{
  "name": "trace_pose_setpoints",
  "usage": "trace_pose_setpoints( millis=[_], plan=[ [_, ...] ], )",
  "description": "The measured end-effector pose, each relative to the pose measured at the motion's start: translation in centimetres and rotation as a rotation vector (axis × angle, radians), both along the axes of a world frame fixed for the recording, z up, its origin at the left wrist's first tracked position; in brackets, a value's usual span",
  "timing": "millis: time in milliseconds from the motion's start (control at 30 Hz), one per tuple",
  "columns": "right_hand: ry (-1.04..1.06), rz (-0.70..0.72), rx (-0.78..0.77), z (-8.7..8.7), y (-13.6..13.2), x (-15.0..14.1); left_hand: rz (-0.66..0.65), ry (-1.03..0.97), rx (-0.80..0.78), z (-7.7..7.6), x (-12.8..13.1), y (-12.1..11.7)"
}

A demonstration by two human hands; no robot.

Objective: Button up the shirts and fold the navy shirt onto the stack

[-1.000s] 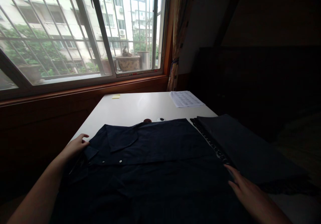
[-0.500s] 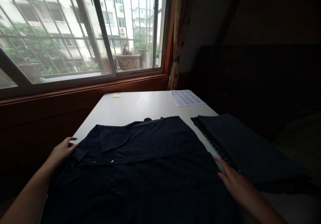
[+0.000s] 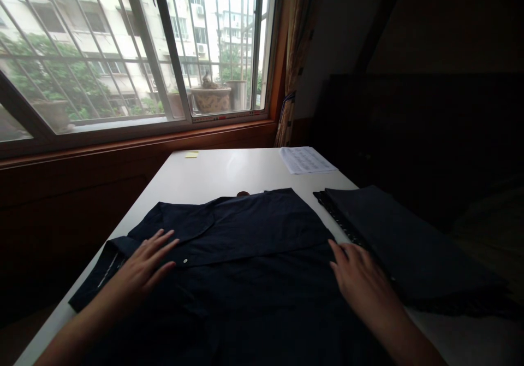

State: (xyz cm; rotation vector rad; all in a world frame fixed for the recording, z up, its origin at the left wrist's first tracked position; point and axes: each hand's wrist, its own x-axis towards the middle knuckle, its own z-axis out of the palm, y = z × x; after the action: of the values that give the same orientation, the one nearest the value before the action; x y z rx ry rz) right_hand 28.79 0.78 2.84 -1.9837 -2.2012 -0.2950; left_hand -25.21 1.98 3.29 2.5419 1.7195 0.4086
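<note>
A dark blue shirt [image 3: 254,289] lies flat on the desk [image 3: 213,175], beneath and between the fingers of both hands. The left hand [image 3: 143,265] is over its collar end, fingers spread; a pale button [image 3: 185,260] sits just right of the fingertips. The right hand [image 3: 358,273] is at the shirt's right edge, fingers slightly bent; whether they pinch fabric cannot be told. Dark folded cloth [image 3: 405,240] lies right of those fingers. Well beyond both hands' fingers are printed papers [image 3: 307,160] and a yellow note [image 3: 191,154].
</note>
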Motion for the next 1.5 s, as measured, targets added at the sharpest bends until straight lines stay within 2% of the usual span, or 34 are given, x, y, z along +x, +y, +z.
trace_pose_setpoints(
  millis=[67, 167, 233, 300, 367, 433, 633, 733, 800, 867, 967, 1067, 1167, 1233, 1300, 1400, 1500],
  plan=[
    [0.074, 0.151, -0.008, 0.5, 0.4, -5.1, -0.120, 0.089, -0.013, -0.8, 3.8, -1.4],
    [0.209, 0.424, -0.164, 0.1, 0.2, -12.1, -0.219, 0.168, 0.002, -2.2, 7.7, -2.7],
    [0.244, 0.543, -0.290, -0.6, -0.3, -15.1, -0.241, 0.181, 0.039, -2.9, 8.9, -3.1],
    [0.250, 0.591, -0.369, -1.2, -0.7, -16.3, -0.243, 0.193, 0.071, -3.4, 9.1, -3.1],
    [0.251, 0.582, -0.385, -1.7, -0.9, -15.6, -0.239, 0.220, 0.085, -3.6, 9.0, -3.1],
    [0.242, 0.528, -0.354, -2.1, -0.9, -13.5, -0.238, 0.245, 0.092, -3.6, 8.8, -3.1],
    [0.134, 0.260, -0.141, -4.6, -0.5, -2.9, -0.244, 0.300, 0.164, -3.5, 9.0, -3.2],
    [0.073, 0.123, -0.082, -5.7, -0.4, 2.2, -0.240, 0.325, 0.195, -3.5, 9.1, -3.2],
    [0.045, 0.091, -0.061, -6.1, -0.4, 4.4, -0.239, 0.333, 0.209, -3.6, 9.1, -3.2],
    [0.027, 0.080, -0.054, -6.0, -0.3, 5.3, -0.235, 0.344, 0.218, -3.6, 9.1, -3.2],
    [0.022, 0.071, -0.031, -4.9, -0.2, 4.2, -0.235, 0.339, 0.224, -3.6, 9.2, -3.3],
    [0.066, 0.099, 0.034, -3.2, -0.4, 0.4, -0.239, 0.310, 0.219, -3.5, 9.2, -3.4],
    [0.133, 0.246, 0.004, -2.0, -1.2, -4.9, -0.234, 0.312, 0.214, -3.5, 9.3, -3.4],
    [0.154, 0.377, -0.085, -1.9, -2.0, -7.9, -0.229, 0.327, 0.214, -3.6, 9.3, -3.4],
    [0.167, 0.470, -0.177, -2.3, -2.7, -9.8, -0.228, 0.332, 0.213, -3.6, 9.3, -3.4],
    [0.177, 0.505, -0.234, -3.0, -3.2, -9.8, -0.230, 0.329, 0.211, -3.6, 9.3, -3.4],
    [0.168, 0.467, -0.216, -3.6, -3.5, -7.5, -0.224, 0.330, 0.208, -3.6, 9.3, -3.4]
  ],
)
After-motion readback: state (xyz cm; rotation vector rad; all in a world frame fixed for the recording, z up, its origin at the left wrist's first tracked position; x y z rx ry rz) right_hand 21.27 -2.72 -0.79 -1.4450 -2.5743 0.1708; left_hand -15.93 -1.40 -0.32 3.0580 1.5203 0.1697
